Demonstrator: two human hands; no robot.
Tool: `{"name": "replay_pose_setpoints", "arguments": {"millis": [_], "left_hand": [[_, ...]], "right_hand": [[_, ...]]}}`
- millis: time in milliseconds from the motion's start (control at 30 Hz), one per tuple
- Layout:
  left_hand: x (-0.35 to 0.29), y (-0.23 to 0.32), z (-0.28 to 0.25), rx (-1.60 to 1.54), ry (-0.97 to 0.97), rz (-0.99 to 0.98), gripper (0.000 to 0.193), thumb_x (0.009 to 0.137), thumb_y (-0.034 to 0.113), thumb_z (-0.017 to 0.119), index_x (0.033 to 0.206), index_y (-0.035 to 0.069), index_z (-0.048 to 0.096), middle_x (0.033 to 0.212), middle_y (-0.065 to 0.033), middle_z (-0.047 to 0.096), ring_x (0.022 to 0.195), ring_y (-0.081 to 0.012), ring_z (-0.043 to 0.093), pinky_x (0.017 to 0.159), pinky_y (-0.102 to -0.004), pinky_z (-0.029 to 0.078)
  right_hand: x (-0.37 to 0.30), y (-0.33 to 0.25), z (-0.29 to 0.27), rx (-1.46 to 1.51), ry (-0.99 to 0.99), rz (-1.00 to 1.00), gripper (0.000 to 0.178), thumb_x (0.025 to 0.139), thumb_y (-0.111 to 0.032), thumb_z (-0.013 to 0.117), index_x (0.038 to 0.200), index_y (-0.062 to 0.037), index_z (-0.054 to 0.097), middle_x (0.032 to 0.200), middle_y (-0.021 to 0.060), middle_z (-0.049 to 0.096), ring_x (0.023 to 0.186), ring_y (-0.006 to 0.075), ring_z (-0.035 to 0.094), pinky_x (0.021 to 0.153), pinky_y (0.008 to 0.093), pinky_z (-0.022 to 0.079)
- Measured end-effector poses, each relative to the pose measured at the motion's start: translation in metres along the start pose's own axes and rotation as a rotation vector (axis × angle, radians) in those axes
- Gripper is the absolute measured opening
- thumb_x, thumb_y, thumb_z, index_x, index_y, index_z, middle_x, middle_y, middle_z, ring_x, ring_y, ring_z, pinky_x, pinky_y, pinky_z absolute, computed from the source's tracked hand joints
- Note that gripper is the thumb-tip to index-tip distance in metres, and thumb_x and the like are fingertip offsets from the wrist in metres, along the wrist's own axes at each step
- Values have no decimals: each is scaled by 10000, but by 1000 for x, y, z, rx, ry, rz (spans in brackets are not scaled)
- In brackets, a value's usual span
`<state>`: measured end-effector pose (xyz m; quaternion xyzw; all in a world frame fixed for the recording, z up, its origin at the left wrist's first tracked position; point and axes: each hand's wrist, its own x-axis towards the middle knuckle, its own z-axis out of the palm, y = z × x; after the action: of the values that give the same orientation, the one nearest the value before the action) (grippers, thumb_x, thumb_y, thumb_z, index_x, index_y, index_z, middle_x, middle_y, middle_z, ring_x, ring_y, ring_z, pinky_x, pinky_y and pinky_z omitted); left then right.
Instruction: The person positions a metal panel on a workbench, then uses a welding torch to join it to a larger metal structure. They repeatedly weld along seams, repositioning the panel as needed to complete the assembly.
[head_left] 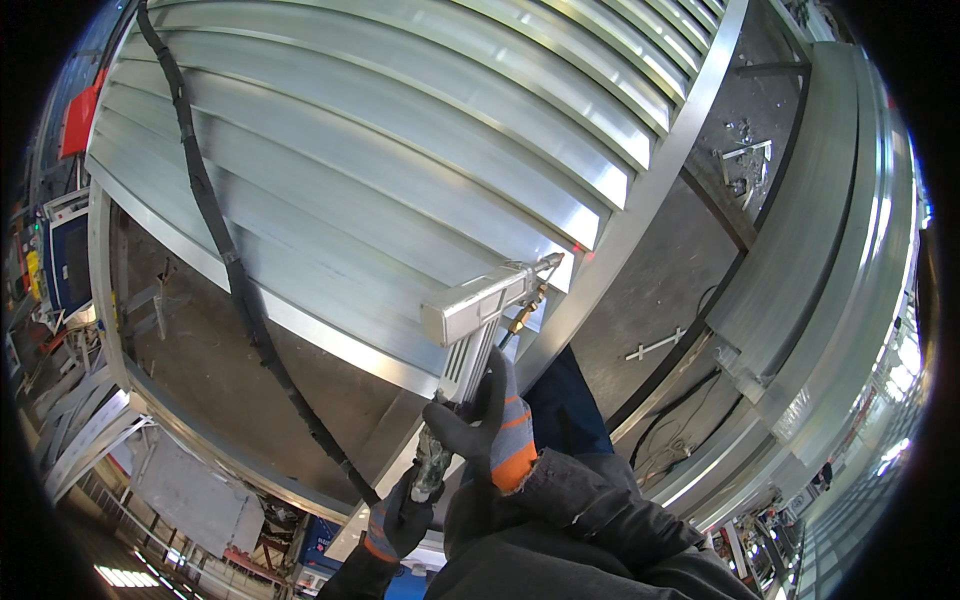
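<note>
My right hand [488, 425], in a grey and orange work glove, is closed around the ribbed handle of a handheld laser welding gun [478, 308]. The gun has a boxy silver head, and its copper-coloured nozzle points right at the frame corner of a slatted metal louver panel [330, 195]. Small red light spots show on the metal beside the tip. A brass-fitted wire feed tube [524, 318] runs under the nozzle. Lower down, my left hand [402, 518], gloved too, is closed around the wrapped cable end [430, 465] below the handle.
A thick black cable [215, 230] lies across the panel and runs down toward my left hand. Long metal profiles [800, 230] are stacked on the right. Metal offcuts [655, 345] lie on the floor there. A blue and white machine [70, 255] stands at far left.
</note>
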<state>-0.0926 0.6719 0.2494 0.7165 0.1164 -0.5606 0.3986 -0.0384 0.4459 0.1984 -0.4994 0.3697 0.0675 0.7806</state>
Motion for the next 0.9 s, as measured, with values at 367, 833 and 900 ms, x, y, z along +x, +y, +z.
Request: {"name": "replay_pose_setpoints", "arguments": {"millis": [367, 833, 900], "left_hand": [[56, -73, 65, 76, 137, 191, 581, 838, 297, 750, 1301, 27, 527, 1190, -166, 643, 1088, -316, 641, 889, -400, 520], [141, -76, 124, 29, 261, 142, 430, 854, 306, 746, 1145, 17, 615, 1028, -182, 677, 916, -322, 676, 751, -421, 530], [146, -73, 125, 105, 272, 195, 426, 851, 318, 742, 1124, 16, 616, 1009, -182, 671, 904, -343, 669, 736, -434, 526]], "right_hand": [[11, 32, -20, -425, -395, -41, 647, 731, -199, 817, 1274, -12, 520, 1093, 128, 605, 1007, 220, 605, 842, 376, 503], [73, 91, -63, -243, -369, 132, 298, 888, -143, 701, 1153, -28, 626, 949, 99, 676, 878, 182, 664, 738, 336, 541], [78, 92, -65, -217, -310, 113, 280, 882, -143, 710, 1125, -25, 637, 929, 90, 679, 864, 172, 662, 732, 337, 547]]}}
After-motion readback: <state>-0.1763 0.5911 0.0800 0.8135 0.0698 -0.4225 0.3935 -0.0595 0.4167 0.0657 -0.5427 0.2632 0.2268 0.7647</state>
